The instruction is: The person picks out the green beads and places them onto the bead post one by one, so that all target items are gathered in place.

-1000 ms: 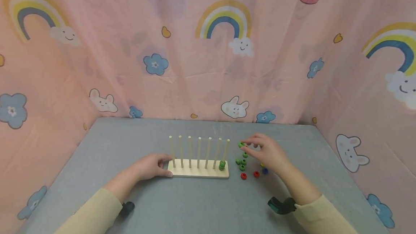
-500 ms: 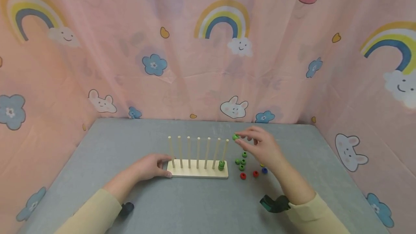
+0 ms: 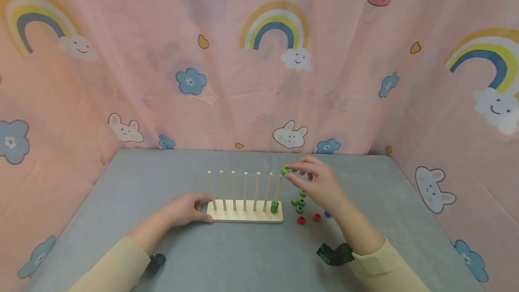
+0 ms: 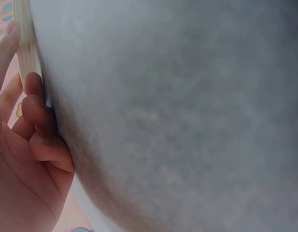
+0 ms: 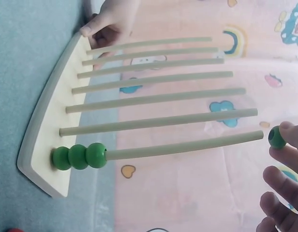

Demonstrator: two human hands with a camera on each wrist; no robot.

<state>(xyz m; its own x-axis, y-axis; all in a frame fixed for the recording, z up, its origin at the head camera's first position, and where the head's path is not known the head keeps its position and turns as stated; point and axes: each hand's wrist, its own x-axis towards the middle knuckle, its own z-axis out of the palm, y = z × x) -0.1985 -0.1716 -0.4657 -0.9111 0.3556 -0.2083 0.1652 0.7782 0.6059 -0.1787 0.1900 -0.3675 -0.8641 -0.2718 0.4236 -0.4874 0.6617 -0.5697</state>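
**Green bead at peg tip, right grip; base held, left grip**

Right grip (image 3: 318,184): raised over the tabletop (image 3: 243,256), forearm slanting in from lower right. Thumb and index finger pinch one green bead (image 5: 277,137); remaining fingers bent, apart from it.

Held bead: at the fingertips of the right grip, just off the tip of the end peg (image 5: 187,146), apart from it. Right wrist view shows its hole facing the peg.

Left grip (image 3: 184,210): low, forearm from lower left, grasping the end of the base (image 3: 245,216) farther from the right grip. Thumb at the near corner, index finger at the back corner.

Counts:
- Pegs: 7, in one row, upright on the base.
- Stacked beads (image 5: 78,157): 3 green, at the foot of the end peg, below the right grip.
- Loose on the tabletop, lower and nearer the person than the right grip: 4 green beads (image 3: 302,202), 2 red beads (image 3: 317,217), 1 blue bead (image 3: 327,214), partly covered by the forearm.
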